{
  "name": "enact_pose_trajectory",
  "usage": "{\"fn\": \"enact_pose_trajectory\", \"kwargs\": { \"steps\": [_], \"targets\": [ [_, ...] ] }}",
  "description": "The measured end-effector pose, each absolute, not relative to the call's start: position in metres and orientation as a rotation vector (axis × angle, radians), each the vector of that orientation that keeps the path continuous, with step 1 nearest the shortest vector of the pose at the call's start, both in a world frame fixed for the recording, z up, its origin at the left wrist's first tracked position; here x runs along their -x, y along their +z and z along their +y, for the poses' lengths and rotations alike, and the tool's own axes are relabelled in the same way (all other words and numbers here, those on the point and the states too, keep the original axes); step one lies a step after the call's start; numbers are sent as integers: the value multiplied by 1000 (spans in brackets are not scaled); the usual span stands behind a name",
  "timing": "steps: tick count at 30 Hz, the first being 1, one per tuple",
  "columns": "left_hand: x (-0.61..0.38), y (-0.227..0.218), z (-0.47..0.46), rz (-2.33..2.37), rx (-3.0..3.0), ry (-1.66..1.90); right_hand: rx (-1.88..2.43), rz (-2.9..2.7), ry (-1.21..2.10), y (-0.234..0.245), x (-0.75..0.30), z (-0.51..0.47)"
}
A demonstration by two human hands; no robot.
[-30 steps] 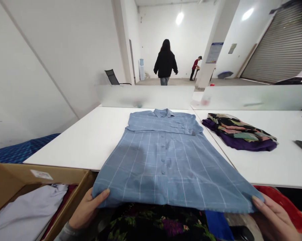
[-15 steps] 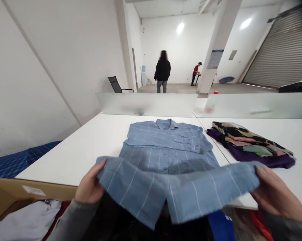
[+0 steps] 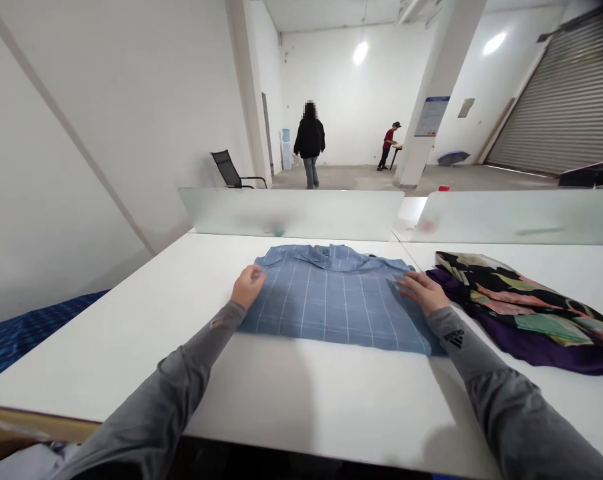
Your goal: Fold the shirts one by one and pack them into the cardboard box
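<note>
A blue checked shirt [image 3: 331,303] lies folded in half on the white table [image 3: 291,393], its collar at the far edge. My left hand [image 3: 248,285] rests on the shirt's upper left corner, fingers curled over the fabric edge. On the upper right part of the shirt my right hand [image 3: 420,291] lies flat with its fingers spread. Both arms are in grey sleeves and stretch forward over the table.
A folded pile of dark patterned and purple clothes [image 3: 526,310] lies to the right of the shirt. Frosted dividers [image 3: 291,212] stand behind the table. A cardboard box edge [image 3: 26,423] shows at the lower left. Two people [image 3: 309,143] are far off across the room.
Both hands lifted the shirt's bottom hem from the table's near edge and carried it forward onto the upper half. The shirt now lies folded, with both hands on its far corners.
</note>
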State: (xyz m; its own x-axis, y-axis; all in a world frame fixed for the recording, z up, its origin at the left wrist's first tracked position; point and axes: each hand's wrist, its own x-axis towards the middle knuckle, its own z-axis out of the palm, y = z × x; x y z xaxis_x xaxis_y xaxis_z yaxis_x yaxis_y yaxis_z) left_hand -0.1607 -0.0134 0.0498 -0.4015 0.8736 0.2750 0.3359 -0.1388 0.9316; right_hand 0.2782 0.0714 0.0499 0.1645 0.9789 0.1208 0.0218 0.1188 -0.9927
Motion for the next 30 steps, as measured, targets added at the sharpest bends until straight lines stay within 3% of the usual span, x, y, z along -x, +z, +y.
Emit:
{"fn": "enact_pose_trajectory", "kwargs": {
  "steps": [5,9,12,16,20,25,27,30],
  "targets": [
    [155,22,-94,1530,-2605,586,1104,-2300,531,30,-286,-10],
    [144,13,-101,1750,-2758,164,1257,-2680,-79,14,-280,-38],
    [135,20,-77,1898,-2732,-41,1394,-2690,-279,15,-272,-24],
    [128,28,-82,1890,-2774,-181,1362,-2748,-258,19,-273,-27],
    [133,28,-150,1774,-2801,-215,1302,-2754,-108,12,-295,-87],
    [143,57,-206,1530,-2591,-312,1147,-2875,413,34,-320,-134],
    [135,72,-197,1355,-2546,-219,1082,-2887,605,48,-310,-121],
    [99,78,-155,1170,-2634,161,1149,-2731,498,54,-266,-81]
  ]
}}
